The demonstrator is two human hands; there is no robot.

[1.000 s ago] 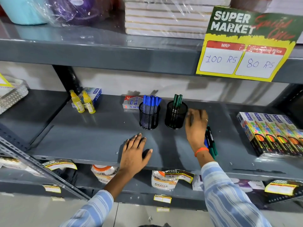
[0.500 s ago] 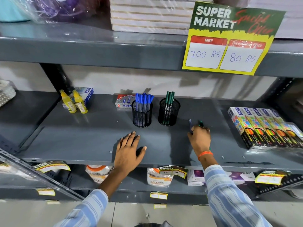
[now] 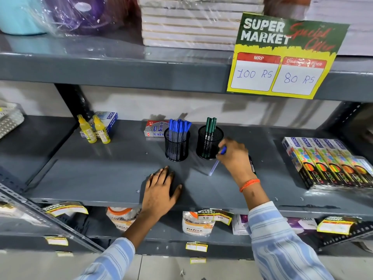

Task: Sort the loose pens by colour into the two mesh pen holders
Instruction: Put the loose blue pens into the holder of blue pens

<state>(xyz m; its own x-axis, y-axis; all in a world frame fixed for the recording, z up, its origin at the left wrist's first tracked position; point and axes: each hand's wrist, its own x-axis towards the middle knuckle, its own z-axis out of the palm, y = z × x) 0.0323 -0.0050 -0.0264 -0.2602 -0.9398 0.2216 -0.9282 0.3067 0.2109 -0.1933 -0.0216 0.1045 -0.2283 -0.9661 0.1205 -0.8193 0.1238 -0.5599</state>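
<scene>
Two black mesh pen holders stand side by side on the grey shelf (image 3: 105,174). The left holder (image 3: 177,147) is full of several blue-capped pens (image 3: 179,128). The right holder (image 3: 210,145) has a few green-capped pens (image 3: 211,126). My right hand (image 3: 235,158) is just right of the green holder, shut on a blue-capped pen (image 3: 215,165) that hangs tip down. A dark pen (image 3: 252,164) shows behind that hand; whether the hand holds it I cannot tell. My left hand (image 3: 161,190) lies flat on the shelf in front of the holders, fingers spread.
Two yellow glue bottles (image 3: 93,129) and small boxes (image 3: 156,129) sit at the back left. Colourful pencil boxes (image 3: 331,162) lie at the right. A price sign (image 3: 282,57) hangs from the shelf above. Packets fill the shelf below.
My right hand picked pens off the shelf on the right and moved left and up toward the holders. The left hand stayed flat on the shelf.
</scene>
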